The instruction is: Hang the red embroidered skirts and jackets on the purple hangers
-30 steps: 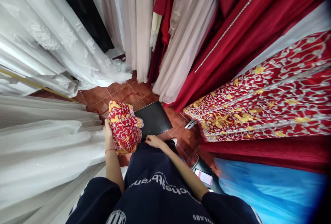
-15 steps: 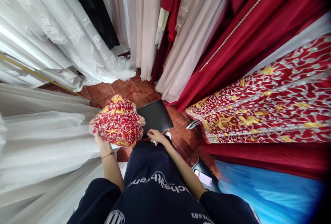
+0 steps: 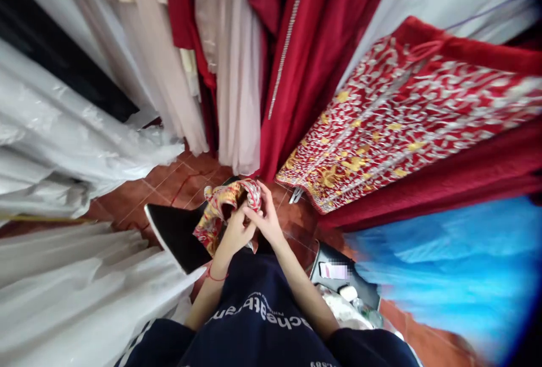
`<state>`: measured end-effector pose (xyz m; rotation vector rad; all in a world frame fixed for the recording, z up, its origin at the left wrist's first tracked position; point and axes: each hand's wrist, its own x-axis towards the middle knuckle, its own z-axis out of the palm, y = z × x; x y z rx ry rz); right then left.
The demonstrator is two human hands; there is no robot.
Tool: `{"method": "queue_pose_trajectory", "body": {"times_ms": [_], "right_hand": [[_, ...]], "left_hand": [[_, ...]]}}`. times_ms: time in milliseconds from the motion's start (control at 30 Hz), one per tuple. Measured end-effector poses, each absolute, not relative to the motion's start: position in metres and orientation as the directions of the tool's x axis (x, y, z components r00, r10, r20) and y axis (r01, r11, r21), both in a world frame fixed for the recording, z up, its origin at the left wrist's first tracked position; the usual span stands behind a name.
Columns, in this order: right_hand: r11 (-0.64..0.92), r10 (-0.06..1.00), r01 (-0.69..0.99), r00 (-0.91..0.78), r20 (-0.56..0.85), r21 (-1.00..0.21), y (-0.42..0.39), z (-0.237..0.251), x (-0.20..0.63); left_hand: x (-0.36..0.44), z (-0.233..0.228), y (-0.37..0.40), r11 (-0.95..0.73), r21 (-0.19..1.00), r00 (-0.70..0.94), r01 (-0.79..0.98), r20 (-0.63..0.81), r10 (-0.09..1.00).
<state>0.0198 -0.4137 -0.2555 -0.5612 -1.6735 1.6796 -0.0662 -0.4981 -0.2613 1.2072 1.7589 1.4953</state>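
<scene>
Could go wrong first by snagging: with the embroidered red-and-gold garment (image 3: pixel 222 200) bunched up, might catch raised stitching on the red cord bracelet (image 3: pixel 217 276) or on a fingernail, and pull a thread loose. Could also slip, if supported mainly at 1 rolled edge with folds loose below; would then probably drop onto the black panel (image 3: pixel 171 228), seen well left of the hanging embroidered skirt (image 3: pixel 364 135) and lower than its hem, or onto the tiled floor (image 3: pixel 298 231), showing just beneath that hem. Might crease as well, from being crumpled between 2 hands. Might brush the white sheer gown (image 3: pixel 139 293), far left of the skirt, if swung out that way.

For the right hand (image 3: pixel 269 217), left of the skirt's hem and a little lower: closed around the garment's rolled edge, fingers bent over it, thumb laid across the front. For the left hand (image 3: pixel 241 226), farther left of the skirt: fingers bent inward, meeting the right thumb, touching the cloth. Cannot tell whether pinched there, with fingertips overlapped. To find the garment: look left of the skirt's hem, apart from it, just beyond the navy T-shirt (image 3: pixel 249 288).
</scene>
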Motion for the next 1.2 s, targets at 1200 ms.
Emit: {"method": "queue_pose_trajectory", "body": {"times_ms": [1200], "right_hand": [[0.5, 0.698, 0.629, 0.114, 0.707, -0.595, -0.155, -0.107, 0.3]], "left_hand": [[0.05, -0.276, -0.107, -0.253, 0.821, -0.316, 0.512, 0.454, 0.833]]}}
